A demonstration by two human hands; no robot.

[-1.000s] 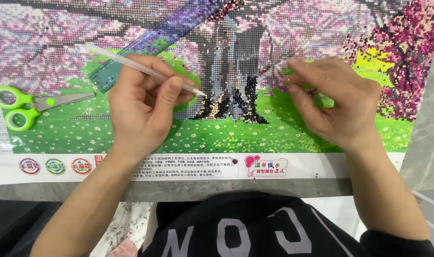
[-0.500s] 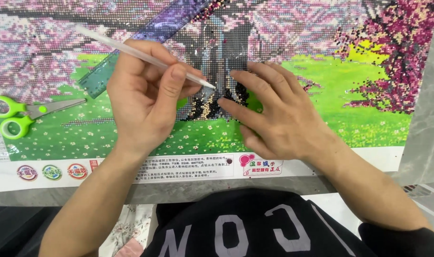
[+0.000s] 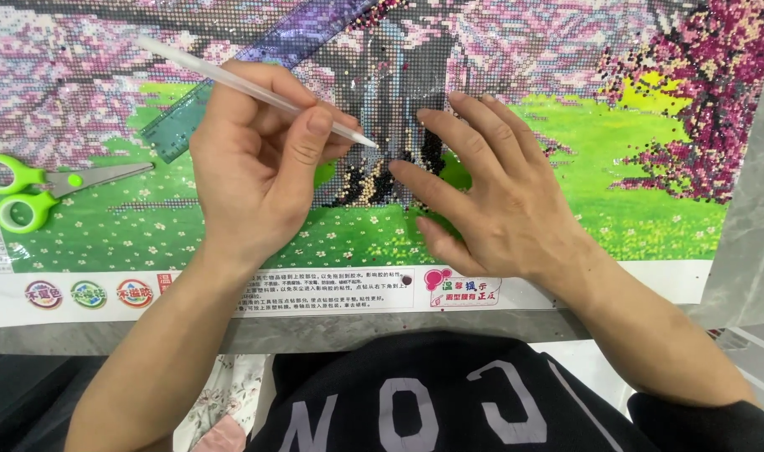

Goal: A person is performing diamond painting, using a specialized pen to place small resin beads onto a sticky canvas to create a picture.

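Observation:
A diamond-painting canvas with pink blossom trees, green grass and a dark figure lies flat on a grey table. My left hand grips a white applicator pen, its tip pointing right just above the dark figure area. My right hand rests palm down on the canvas, fingers spread and flat, pressing beside the dark figure right of the pen tip. It holds nothing.
Green-handled scissors lie on the canvas at the left. A translucent ruler lies diagonally under my left hand. The canvas's white printed border runs along the grey table edge. My dark sweatshirt fills the bottom.
My right hand has moved left from the right part of the grass and flattened onto the canvas beside the dark figure. The left hand keeps holding the pen in place.

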